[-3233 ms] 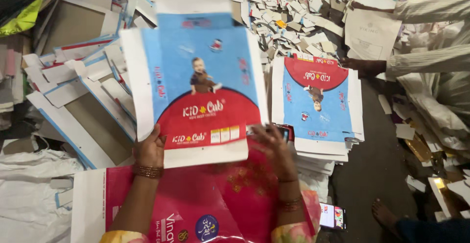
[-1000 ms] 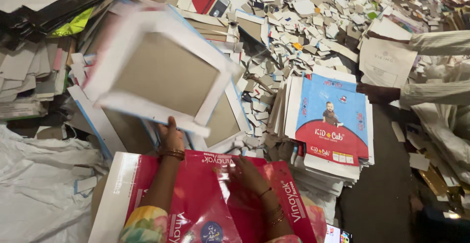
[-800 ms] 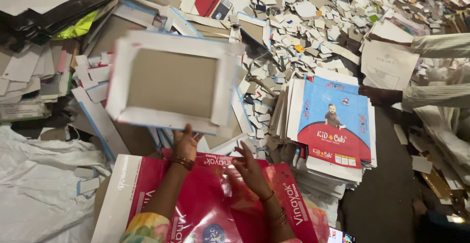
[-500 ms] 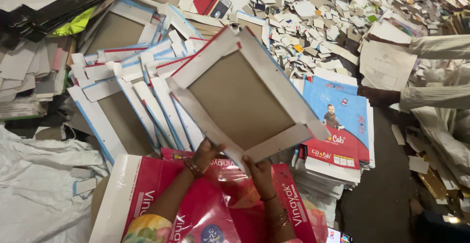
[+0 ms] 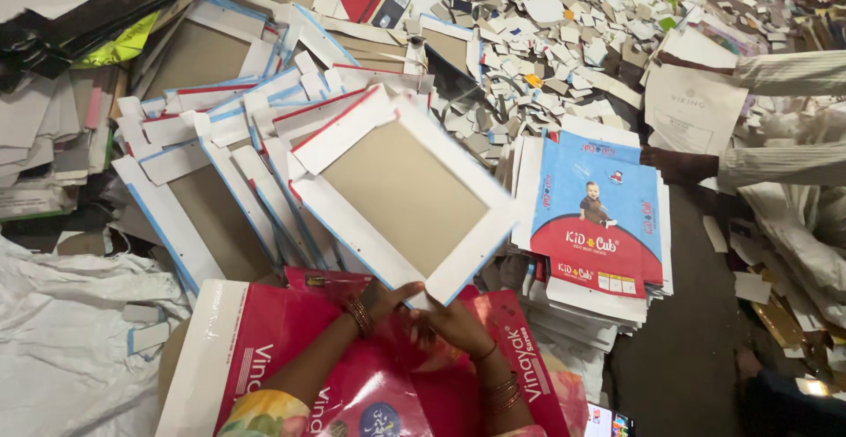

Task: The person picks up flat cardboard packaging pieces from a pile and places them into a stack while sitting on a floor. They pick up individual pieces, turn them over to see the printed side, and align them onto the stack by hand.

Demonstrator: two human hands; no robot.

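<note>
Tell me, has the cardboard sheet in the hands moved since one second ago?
Yes. The cardboard sheet swung right, toward the blue printed stack, and tilted.

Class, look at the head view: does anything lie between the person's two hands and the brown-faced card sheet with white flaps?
Nothing visible does. The left hand and right hand both grip the card sheet at its lower corner, directly on the board. It is tilted above the red bag.
</note>
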